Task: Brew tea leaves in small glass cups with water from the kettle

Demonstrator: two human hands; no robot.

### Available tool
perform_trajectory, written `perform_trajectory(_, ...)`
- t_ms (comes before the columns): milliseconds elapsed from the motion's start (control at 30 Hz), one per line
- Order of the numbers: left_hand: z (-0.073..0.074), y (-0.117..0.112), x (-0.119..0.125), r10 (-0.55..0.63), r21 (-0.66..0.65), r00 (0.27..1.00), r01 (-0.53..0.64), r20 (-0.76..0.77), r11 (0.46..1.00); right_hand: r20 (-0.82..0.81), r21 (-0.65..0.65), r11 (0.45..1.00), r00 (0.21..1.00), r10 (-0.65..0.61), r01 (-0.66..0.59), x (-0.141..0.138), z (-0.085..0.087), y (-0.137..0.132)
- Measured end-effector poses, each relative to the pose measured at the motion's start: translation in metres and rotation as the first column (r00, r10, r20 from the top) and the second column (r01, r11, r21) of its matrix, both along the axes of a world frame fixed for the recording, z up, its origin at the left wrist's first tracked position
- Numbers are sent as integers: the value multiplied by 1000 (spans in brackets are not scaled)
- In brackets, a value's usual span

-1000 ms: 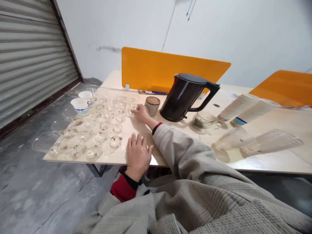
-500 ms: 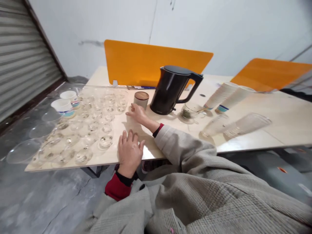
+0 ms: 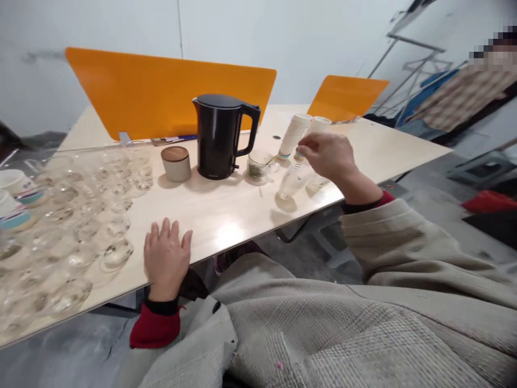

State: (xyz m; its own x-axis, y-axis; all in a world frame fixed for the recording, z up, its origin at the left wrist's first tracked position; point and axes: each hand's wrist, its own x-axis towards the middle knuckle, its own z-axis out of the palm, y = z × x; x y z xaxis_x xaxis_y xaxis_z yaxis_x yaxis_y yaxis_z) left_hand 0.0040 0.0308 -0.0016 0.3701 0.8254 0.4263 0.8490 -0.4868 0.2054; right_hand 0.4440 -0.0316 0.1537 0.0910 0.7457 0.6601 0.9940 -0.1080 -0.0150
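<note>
My left hand [image 3: 167,261] lies on the table's front edge, fingers stretched out, beside a crowd of clear plastic cups [image 3: 117,254] with dark bits in their bottoms. Out to the right, my right hand [image 3: 330,157] is bent over a stack of clear plastic cups [image 3: 292,180], thumb and fingers pinched together. Whether anything sits in the pinch I cannot make out. A second clear stack [image 3: 317,183] is partly under that hand. Behind it stand two stacks of white paper cups [image 3: 297,132]. A glass cup [image 3: 257,168] with green leaves and a spoon stands left of them.
A black electric kettle [image 3: 220,137] stands mid-table, with a wooden-lidded canister [image 3: 176,164] to its left. Orange dividers [image 3: 169,94] rise along the back. White paper cups [image 3: 16,183] are at far left. Another person in a checked shirt [image 3: 456,99] is at far right.
My right hand has moved from beside the canister to the clear cup stacks at right, its fingers now pinched. The view has turned right. My left hand stays on the table.
</note>
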Motion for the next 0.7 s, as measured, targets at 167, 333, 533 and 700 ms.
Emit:
perform_trajectory(167, 0, 2, -1, -14, 4, 999, 14, 30, 1000, 36, -151, 983, 995, -95, 99, 23, -25, -44)
perform_trajectory(333, -1, 3, -3, 10, -28, 1000, -10, 0, 1000, 85, -225, 971, 994, -68, 86, 13, -52, -42)
perform_trajectory(533, 2, 4, -5, 14, -34, 1000, -14, -15, 999, 64, -161, 981, 993, -99, 108, 10, -58, -38)
perform_trajectory(700, 2, 4, -5, 12, -37, 1000, -13, -22, 999, -24, -77, 992, 995, -99, 96, 15, -58, -41)
